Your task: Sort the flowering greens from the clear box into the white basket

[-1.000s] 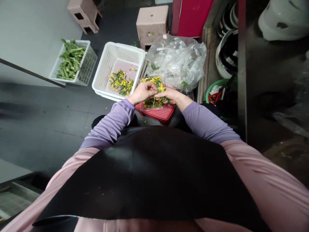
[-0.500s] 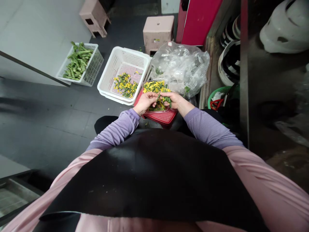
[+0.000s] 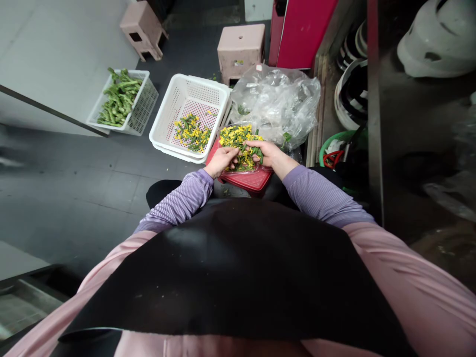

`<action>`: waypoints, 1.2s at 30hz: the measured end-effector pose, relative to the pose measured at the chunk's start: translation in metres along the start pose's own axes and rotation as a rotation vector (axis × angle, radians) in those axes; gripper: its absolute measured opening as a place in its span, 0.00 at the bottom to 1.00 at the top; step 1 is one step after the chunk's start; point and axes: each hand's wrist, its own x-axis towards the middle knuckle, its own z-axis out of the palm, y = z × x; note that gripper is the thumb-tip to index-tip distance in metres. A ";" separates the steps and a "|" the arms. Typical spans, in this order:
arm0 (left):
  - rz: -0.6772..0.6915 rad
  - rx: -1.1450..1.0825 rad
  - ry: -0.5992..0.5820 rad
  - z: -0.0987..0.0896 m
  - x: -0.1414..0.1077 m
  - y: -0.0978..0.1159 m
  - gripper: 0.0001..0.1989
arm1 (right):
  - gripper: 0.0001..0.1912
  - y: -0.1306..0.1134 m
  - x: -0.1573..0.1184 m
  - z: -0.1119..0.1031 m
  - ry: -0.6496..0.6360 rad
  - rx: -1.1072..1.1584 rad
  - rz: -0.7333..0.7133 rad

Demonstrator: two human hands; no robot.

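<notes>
Cucumbers look slim, green and yellow-blossomed.

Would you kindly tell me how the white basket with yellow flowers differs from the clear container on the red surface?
The white basket is opaque and full of holes, while the clear container is see-through. The basket is plainly larger than the container. The basket's contents leave much of its base bare, whereas the container looks filled wherever it shows. Both hold yellow-flowered green vegetables.
</notes>
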 end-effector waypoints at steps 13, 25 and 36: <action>0.290 0.570 -0.130 -0.011 0.012 0.010 0.09 | 0.04 0.003 0.002 -0.001 0.040 -0.100 -0.042; 0.397 1.288 -0.256 0.007 0.038 -0.026 0.12 | 0.06 -0.015 0.007 -0.010 0.126 -0.007 -0.078; 0.031 -0.232 0.034 -0.015 0.009 0.008 0.07 | 0.06 -0.001 0.002 -0.001 0.069 -0.281 -0.042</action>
